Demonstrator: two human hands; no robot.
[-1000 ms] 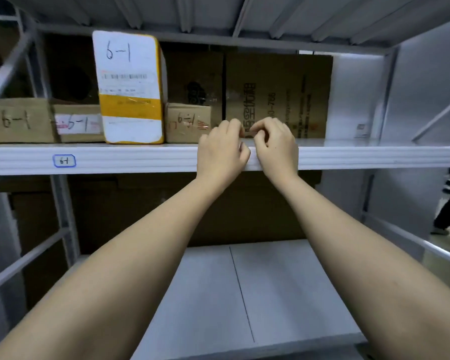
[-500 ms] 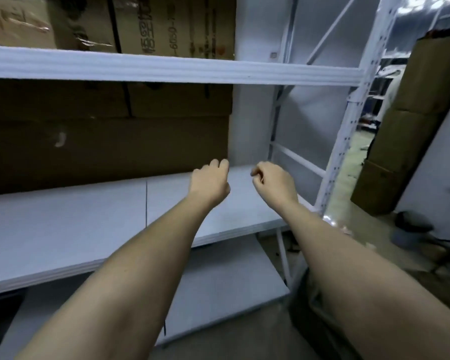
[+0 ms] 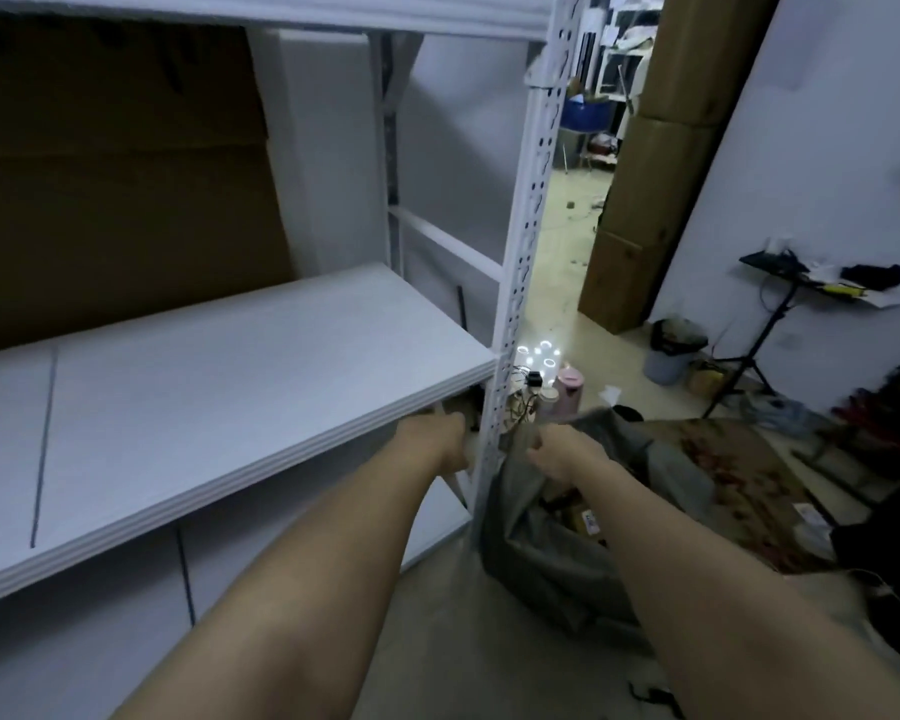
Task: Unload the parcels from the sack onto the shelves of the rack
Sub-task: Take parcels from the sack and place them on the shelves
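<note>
The left hand is reached out low, just under the front edge of the middle shelf. Its fingers are hidden by the shelf and blur, so it cannot be told if they are spread or curled. The right hand is stretched out over the sack, at its top rim. Its fingers look bent down at the rim, but whether the cloth is pinched cannot be told.

The sack is seen right under the right hand, on the floor, just beside the white post of the rack. It is made of soft grey cloth, baggy and crumpled, and its mouth is wide open. Brown parcels are seen inside it, one with a small label.

Between the two hands the post stands upright, white metal with rows of holes. To the left of the hands the shelf is flat, pale and smooth, with a big brown cardboard sheet behind it. A lower shelf is seen beneath.

Past the hands a pink bottle and some wires are seen on the shiny floor. Farther off, tall brown boxes are stacked against a white wall. To the right, a grey bin, a black stand and a patterned rug are seen.
</note>
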